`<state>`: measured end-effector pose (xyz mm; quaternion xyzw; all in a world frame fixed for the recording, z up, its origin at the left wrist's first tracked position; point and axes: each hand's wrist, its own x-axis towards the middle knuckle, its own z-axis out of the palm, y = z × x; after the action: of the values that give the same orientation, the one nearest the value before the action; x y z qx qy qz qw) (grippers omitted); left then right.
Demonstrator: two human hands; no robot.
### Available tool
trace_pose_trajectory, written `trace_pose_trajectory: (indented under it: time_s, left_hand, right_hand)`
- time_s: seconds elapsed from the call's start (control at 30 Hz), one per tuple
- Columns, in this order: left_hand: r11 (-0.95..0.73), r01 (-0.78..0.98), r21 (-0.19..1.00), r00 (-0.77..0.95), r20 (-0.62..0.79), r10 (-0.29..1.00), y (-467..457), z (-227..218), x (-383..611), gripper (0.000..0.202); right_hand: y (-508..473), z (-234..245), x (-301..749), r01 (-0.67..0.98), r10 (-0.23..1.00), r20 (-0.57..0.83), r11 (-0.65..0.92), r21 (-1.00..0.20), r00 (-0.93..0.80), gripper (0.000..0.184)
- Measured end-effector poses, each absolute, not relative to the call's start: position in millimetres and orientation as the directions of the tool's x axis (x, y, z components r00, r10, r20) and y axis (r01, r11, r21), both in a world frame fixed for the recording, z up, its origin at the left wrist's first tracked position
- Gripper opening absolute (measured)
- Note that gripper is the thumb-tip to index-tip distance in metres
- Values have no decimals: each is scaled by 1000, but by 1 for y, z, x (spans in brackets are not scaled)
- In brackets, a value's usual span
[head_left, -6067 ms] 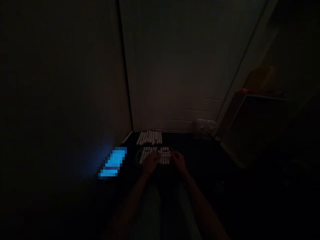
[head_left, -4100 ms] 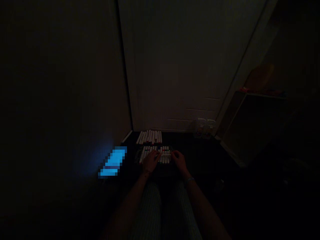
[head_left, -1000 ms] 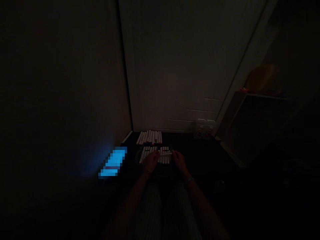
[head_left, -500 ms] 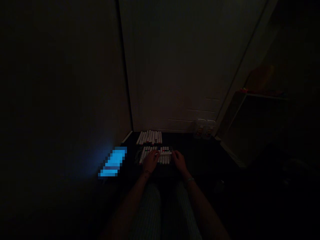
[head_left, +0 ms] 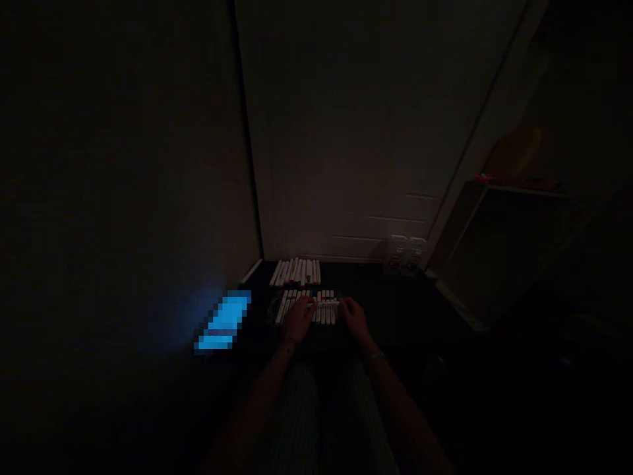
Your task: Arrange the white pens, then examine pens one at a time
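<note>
A white marker (head_left: 327, 304) lies crosswise between my two hands, above a row of markers. My left hand (head_left: 299, 318) is closed on its left end. The fingers of my right hand (head_left: 355, 318) pinch its right end. Beneath them, a clear case (head_left: 271, 311) holds a row of white markers (head_left: 328, 316) with differently coloured ends. My left hand covers part of that row. Behind the case lies a second group of white markers (head_left: 295, 272), side by side. The dim light hides finer detail.
A glowing, blurred-out screen (head_left: 226, 320) is at the left. Two clear plastic containers (head_left: 397, 256) stand at the back right of the dark table (head_left: 390, 316), near the wall. Further right is a shelf unit (head_left: 519, 190) with items on top.
Almost nothing differs. Both hands keep their places, and the marker between them seems turned slightly.
</note>
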<state>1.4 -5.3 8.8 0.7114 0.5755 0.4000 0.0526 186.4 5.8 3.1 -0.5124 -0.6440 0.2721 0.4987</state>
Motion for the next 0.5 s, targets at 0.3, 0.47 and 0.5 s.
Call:
trace_pose_trajectory:
  time_s: [0.3, 0.47, 0.5]
  left_hand:
    - [-312, 793, 524, 17, 494, 869, -3, 5, 0, 24]
    - [-305, 796, 524, 13, 489, 872, -2, 2, 0, 25]
    - [-301, 796, 526, 10, 486, 874, -2, 2, 0, 25]
  right_hand:
    - [10, -4, 187, 392, 925, 378, 340, -855, 22, 31]
    - [8, 1, 186, 398, 929, 369, 330, -856, 22, 30]
    - [7, 2, 186, 400, 930, 366, 327, -856, 24, 30]
